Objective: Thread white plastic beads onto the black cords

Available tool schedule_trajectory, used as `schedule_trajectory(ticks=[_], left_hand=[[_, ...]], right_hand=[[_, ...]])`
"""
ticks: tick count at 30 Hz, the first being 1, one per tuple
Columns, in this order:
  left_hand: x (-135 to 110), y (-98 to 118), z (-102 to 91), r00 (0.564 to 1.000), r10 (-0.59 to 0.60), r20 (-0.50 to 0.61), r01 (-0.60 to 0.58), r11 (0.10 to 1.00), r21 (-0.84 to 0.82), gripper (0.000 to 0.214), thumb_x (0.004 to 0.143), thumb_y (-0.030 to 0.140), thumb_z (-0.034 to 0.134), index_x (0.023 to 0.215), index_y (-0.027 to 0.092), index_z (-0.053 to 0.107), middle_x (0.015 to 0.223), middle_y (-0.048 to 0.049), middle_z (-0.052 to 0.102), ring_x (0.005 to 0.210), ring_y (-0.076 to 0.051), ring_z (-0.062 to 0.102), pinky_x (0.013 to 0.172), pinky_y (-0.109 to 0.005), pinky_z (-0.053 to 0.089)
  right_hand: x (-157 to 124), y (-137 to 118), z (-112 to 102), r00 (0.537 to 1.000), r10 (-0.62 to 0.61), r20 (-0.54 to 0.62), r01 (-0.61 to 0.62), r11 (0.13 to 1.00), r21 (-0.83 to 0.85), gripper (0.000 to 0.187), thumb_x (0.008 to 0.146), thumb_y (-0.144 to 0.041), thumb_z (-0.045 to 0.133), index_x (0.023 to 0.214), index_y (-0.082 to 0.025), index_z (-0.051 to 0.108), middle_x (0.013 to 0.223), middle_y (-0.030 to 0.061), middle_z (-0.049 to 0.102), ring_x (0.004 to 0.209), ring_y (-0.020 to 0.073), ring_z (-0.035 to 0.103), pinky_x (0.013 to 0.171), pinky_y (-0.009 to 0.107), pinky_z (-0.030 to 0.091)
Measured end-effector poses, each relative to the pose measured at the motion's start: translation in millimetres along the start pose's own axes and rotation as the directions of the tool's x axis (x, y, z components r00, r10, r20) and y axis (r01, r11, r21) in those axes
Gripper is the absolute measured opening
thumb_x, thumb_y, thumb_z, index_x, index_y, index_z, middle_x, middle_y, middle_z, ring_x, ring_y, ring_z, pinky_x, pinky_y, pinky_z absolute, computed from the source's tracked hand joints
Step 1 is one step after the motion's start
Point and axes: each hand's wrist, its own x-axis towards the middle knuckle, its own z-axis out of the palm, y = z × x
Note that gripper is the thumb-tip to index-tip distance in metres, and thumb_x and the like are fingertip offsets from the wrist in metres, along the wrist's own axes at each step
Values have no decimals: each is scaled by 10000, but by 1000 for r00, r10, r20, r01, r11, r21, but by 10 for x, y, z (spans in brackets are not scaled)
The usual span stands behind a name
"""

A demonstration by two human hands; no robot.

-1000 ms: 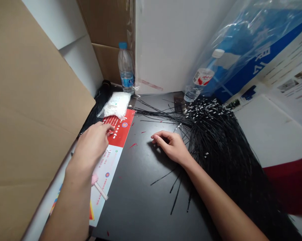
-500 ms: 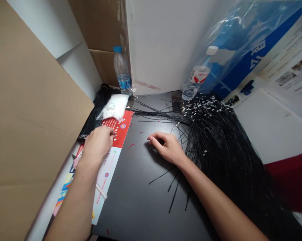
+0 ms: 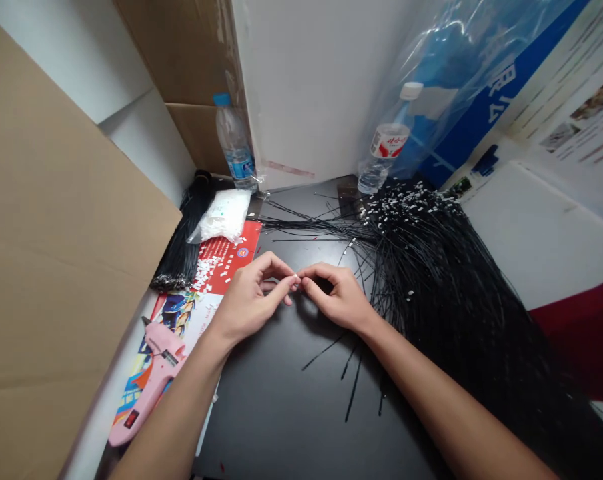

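- The left hand (image 3: 249, 300) has been moved off the red card and is now held up to the right hand (image 3: 334, 297), above the black surface (image 3: 281, 407).
- Both hands are curled, and their fingertips are pressed together. A small white tag (image 3: 296, 275) is pinched between them, but it is hard to see.
- A big spread of black cable ties (image 3: 431, 280) with white tags near their ends is laid just right of the right hand.
- Left of the left hand, a bundle of black ties (image 3: 179, 253) is lying by a heap of white tags (image 3: 206, 270) on a red card (image 3: 236, 248).
- A pink glue gun (image 3: 149, 387) is seen below the left hand.
- Ahead of the hands, a water bottle (image 3: 384, 150) is seen with a red and white label, but its words cannot be read.
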Motion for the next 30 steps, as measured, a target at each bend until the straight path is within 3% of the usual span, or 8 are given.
schedule_trajectory(ticks=[3, 5, 7, 11, 18, 24, 30], left_hand=[[27, -60, 30, 999, -28, -30, 26, 997, -71, 212, 855, 277, 679, 1049, 201, 638, 944, -45, 710, 854, -169, 702, 696, -263, 598], [45, -88, 39, 998, -32, -62, 29, 998, -64, 260, 863, 270, 672, 1113, 199, 672, 986, -54, 737, 841, -161, 713, 724, -266, 605], [57, -106, 45, 994, -35, -102, 31, 999, -43, 240, 857, 276, 679, 1076, 186, 717, 987, -61, 757, 762, -146, 717, 722, -267, 607], [80, -128, 45, 982, -82, -170, 70, 995, -77, 200, 793, 310, 745, 927, 161, 751, 934, -62, 767, 695, -146, 715, 657, -255, 607], [120, -152, 57, 976, -182, -117, 164, 974, -155, 218, 743, 315, 781, 872, 146, 734, 842, -56, 757, 560, -118, 671, 561, -239, 574], [111, -173, 90, 983, -156, -99, 143, 981, -131, 185, 759, 286, 755, 874, 145, 723, 835, -43, 732, 587, -109, 665, 599, -239, 588], [88, -109, 71, 984, -77, -161, 67, 995, -67, 145, 792, 283, 723, 836, 151, 683, 828, -26, 698, 593, -107, 673, 564, -209, 559]], right_hand=[[-15, 7, -1, 1000, 15, -4, -15, 1000, 21, 172, 889, -207, 572, 962, -172, 724, 890, 38, 767, 801, 156, 699, 772, 291, 517], [-17, 21, 3, 999, 43, -13, -43, 998, 41, 189, 884, -216, 585, 1028, -174, 701, 869, 28, 768, 788, 152, 706, 778, 288, 523], [-16, 39, 7, 998, 53, -27, -51, 997, 55, 205, 874, -214, 598, 1058, -172, 679, 839, 20, 765, 770, 148, 708, 781, 283, 528], [-9, 56, 10, 996, 3, -86, 1, 999, 45, 89, 865, -202, 618, 921, -173, 680, 829, 22, 752, 747, 132, 700, 732, 248, 525], [-15, 53, 22, 979, -146, -143, 132, 985, -109, 88, 886, -152, 594, 900, -186, 673, 834, 18, 737, 770, 132, 681, 730, 246, 516], [-28, 57, 42, 951, -275, -144, 241, 946, -216, 75, 909, -151, 584, 927, -181, 651, 850, 29, 731, 786, 131, 669, 743, 247, 518], [-18, 89, 42, 937, -331, -107, 292, 916, -276, 126, 897, -177, 613, 1023, -171, 604, 921, 53, 733, 831, 145, 689, 752, 256, 537]])
